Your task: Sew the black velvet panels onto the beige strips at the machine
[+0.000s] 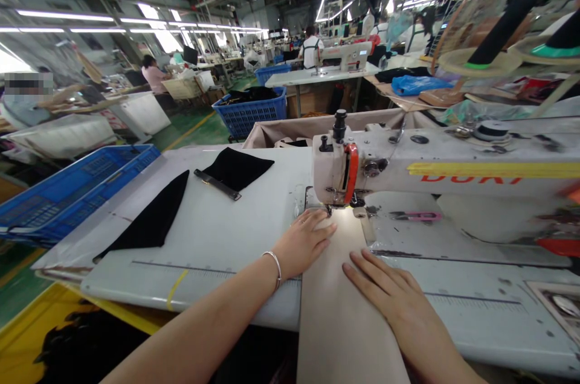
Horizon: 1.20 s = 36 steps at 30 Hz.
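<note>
Long beige fabric strip point(338, 299) is pressed flat by left hand point(302, 243) and right hand point(385, 293), fingers spread. Front end is fed to white sewing machine point(333, 169); most length judged unsewn.

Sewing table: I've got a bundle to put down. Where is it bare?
Bare: the table top between the long black fabric piece and the left hand; also the front strip right of the right hand. Crowded: under the machine head, where both hands press the beige fabric, and beside the pink snips.
</note>
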Each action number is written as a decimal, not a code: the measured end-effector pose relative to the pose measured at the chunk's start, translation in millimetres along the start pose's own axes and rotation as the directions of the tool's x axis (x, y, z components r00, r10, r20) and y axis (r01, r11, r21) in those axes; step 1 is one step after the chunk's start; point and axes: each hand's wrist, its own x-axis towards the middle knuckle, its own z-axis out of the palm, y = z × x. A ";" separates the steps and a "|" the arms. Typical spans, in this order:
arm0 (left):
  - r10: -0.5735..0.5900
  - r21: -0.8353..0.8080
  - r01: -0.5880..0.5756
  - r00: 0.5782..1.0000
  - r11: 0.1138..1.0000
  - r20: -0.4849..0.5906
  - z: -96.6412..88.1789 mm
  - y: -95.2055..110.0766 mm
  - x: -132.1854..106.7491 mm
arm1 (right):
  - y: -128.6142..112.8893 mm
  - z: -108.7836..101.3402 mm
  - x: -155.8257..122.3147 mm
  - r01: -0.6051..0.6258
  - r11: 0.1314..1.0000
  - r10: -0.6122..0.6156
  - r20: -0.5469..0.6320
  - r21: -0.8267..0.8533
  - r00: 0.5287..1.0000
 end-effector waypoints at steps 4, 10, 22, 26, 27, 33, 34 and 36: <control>0.011 -0.013 -0.011 1.000 1.000 -0.027 1.1 -0.3 1.3 | 0.2 0.7 1.4 -0.005 1.000 0.005 -0.001 0.008 1.000; 0.009 -0.096 -0.012 0.999 0.995 -0.031 -1.2 -2.1 1.5 | 10.0 -3.1 0.0 0.025 0.997 -0.027 0.029 0.069 0.999; -0.672 0.292 0.656 0.738 0.696 -0.057 -88.1 -144.6 -17.7 | 18.6 19.3 61.9 -0.065 0.988 0.088 -0.168 0.140 0.982; -0.659 0.277 0.627 0.752 0.728 0.029 -102.3 -125.2 -37.9 | 22.0 19.4 59.7 -0.061 0.982 0.088 -0.147 0.178 0.985; -0.641 0.256 0.608 0.765 0.752 0.064 -104.8 -112.3 -45.7 | 22.5 17.6 60.3 -0.062 0.981 0.089 -0.141 0.186 0.986; -0.296 -0.209 0.505 0.740 0.838 0.604 -111.5 -57.2 -92.6 | 13.0 5.6 73.1 -0.124 0.978 0.141 -0.096 0.168 0.985; -0.312 -0.240 0.505 0.775 0.829 0.550 -109.9 -61.1 -92.0 | 10.6 4.7 74.6 -0.139 0.978 0.156 -0.108 0.155 0.982; -0.457 -0.167 0.503 0.854 0.848 0.248 -102.4 -77.8 -80.8 | 7.0 3.7 75.6 -0.145 0.980 0.164 -0.137 0.140 0.977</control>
